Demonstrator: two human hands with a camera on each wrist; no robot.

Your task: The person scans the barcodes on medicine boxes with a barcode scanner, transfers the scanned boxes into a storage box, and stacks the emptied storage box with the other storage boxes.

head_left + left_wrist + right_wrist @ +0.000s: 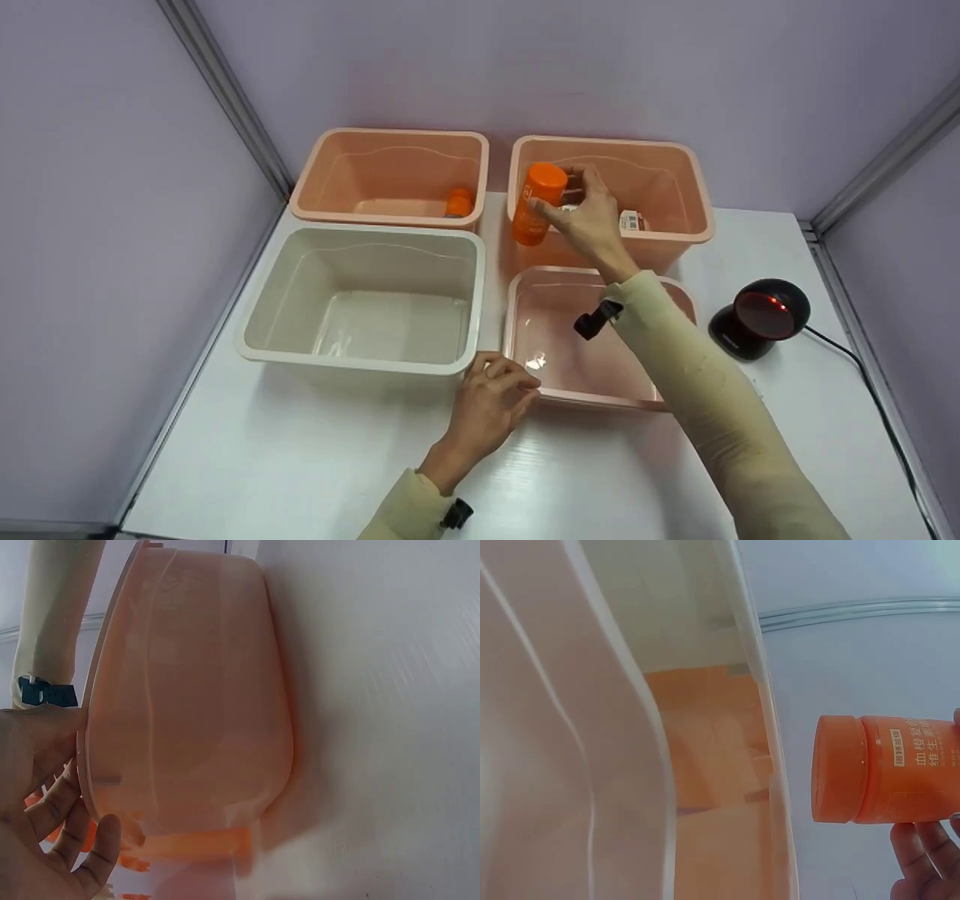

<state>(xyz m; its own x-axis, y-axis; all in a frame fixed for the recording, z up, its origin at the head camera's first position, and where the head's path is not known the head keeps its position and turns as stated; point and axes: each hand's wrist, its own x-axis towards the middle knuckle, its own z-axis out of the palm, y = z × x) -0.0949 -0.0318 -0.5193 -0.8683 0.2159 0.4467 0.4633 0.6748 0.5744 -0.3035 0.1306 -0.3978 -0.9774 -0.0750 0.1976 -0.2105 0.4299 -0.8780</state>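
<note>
My right hand (pixel 594 223) grips an orange bottle (pixel 533 211) with an orange cap, thumb on one side and fingers on the other. The bottle stands tilted over the near left corner of the back right pink bin (pixel 611 144). White lettering shows on its side in the right wrist view. My left hand (pixel 486 405) is at the near left corner of the front right pink bin (pixel 600 397), fingertips at its rim and fingers loosely bent. In the left wrist view that hand (pixel 45 802) lies alongside the rim.
A small white box (pixel 631 220) lies inside the back right bin. The back left pink bin (pixel 390 220) contains an orange-capped item (pixel 459 201). A grey-white bin (pixel 360 364) stands front left. At right is a black scanner (pixel 765 315) with a red light and a cable (pixel 862 367).
</note>
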